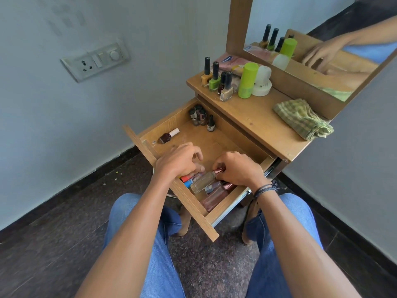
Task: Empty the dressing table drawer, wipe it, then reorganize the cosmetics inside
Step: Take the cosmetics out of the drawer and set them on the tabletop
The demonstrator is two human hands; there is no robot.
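Note:
The wooden drawer [171,125] is pulled open below the dressing table top [257,117]. Both hands are inside its near end. My right hand [238,168] grips the shiny cap of a clear perfume bottle [203,181], which lies tilted over other bottles. My left hand [179,159] hovers with curled fingers over a red and blue tube [189,179]; whether it holds anything is hidden. A pinkish bottle [214,198] lies at the front corner. A dark nail polish [168,136] lies on its side, and several small bottles [199,116] stand at the drawer's back.
On the table top stand several nail polishes [217,80], a green can [248,80], a white roll [263,82] and pink packets [232,62]. A folded green checked cloth [303,119] lies to the right. A mirror [322,50] rises behind. My knees sit under the drawer.

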